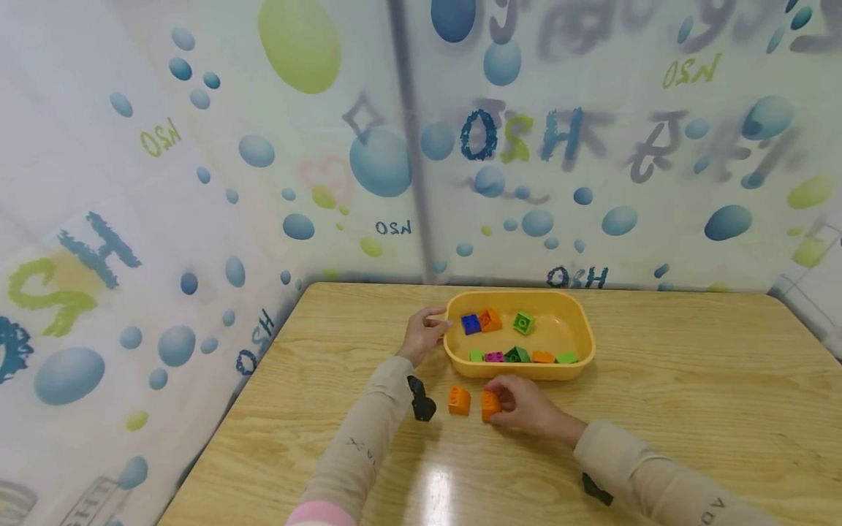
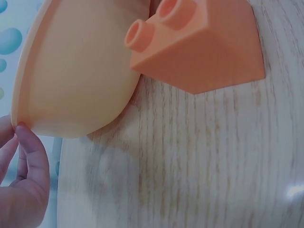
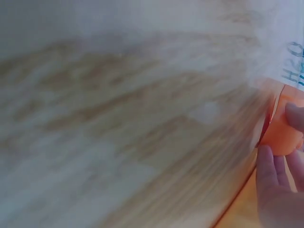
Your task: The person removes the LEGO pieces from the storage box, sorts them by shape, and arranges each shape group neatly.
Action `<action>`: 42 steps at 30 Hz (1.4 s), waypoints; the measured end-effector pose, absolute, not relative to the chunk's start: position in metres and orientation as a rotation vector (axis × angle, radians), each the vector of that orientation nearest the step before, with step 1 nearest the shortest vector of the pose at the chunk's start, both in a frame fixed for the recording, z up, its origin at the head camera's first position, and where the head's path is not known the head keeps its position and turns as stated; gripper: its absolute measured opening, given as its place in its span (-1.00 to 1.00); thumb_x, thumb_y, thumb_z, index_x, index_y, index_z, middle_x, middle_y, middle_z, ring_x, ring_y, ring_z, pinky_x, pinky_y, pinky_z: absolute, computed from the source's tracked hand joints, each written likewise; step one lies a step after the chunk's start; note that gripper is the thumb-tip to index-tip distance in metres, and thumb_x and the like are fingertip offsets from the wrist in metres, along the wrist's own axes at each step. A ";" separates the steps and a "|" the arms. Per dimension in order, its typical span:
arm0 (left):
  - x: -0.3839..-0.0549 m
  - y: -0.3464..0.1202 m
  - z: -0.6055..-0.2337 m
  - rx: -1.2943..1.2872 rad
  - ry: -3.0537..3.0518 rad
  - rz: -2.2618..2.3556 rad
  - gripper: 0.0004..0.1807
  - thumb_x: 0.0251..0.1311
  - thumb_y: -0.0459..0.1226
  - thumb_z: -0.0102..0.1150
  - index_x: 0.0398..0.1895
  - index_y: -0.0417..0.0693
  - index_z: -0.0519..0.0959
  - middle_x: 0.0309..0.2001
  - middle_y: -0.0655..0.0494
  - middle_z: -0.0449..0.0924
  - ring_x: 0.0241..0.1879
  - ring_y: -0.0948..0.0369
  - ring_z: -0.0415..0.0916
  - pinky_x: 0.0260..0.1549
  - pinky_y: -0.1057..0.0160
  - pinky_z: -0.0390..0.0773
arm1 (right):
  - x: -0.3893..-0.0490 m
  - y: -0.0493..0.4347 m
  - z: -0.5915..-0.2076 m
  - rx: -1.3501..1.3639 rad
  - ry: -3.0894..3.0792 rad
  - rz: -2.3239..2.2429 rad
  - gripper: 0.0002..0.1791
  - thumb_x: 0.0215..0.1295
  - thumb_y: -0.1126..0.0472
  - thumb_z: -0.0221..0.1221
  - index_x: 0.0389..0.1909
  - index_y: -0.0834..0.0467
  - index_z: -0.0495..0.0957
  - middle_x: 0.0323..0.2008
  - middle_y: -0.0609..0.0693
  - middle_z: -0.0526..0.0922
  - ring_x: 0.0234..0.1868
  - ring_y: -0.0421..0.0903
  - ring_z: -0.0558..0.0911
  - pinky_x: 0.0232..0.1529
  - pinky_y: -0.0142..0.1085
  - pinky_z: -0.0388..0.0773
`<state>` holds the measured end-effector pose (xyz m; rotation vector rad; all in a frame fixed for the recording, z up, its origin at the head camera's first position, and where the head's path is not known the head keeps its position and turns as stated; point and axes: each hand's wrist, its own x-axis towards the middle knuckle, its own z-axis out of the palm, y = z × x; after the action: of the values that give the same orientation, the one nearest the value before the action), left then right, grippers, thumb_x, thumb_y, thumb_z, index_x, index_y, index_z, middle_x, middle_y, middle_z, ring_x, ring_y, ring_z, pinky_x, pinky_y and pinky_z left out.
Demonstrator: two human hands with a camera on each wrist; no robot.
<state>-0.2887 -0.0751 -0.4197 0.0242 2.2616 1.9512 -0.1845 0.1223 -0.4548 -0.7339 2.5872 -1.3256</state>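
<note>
My left hand (image 1: 424,337) pinches the left rim of a yellow plastic tub (image 1: 520,371); the left wrist view shows thumb and fingers on the tub's edge. My right hand (image 1: 531,410) grips an orange toy brick (image 1: 489,406) between thumb and fingers, in front of the tub. In the right wrist view that brick sits at the right edge, partly covered by fingers. A second orange brick (image 1: 459,400), with a sloped side and studs, stands on the table just left of the held one. It looms large in the left wrist view (image 2: 204,52).
Inside the tub lie a blue brick (image 1: 471,324), an orange brick (image 1: 490,320), a green brick (image 1: 523,323) and several more along the near wall. The wooden table (image 1: 691,380) meets a printed curtain (image 1: 500,241) at the back. Black wrist-camera parts (image 1: 421,400) hang by the left sleeve.
</note>
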 end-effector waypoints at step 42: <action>-0.293 -0.074 -0.427 0.023 2.302 1.926 -0.59 0.11 -0.37 0.12 0.08 -0.20 0.41 -0.30 -0.10 0.49 -0.19 -0.14 0.46 -0.38 0.25 0.57 | -0.204 0.174 -0.381 -0.752 2.796 -1.172 -0.76 0.11 0.28 0.19 -0.19 0.27 0.50 -0.24 0.12 0.54 -0.28 -0.08 0.53 -0.26 -0.25 0.55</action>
<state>-0.2931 -0.0739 -0.4269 0.0232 2.3018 1.9264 -0.2038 0.1743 -0.3812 -0.7519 2.7958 -1.1725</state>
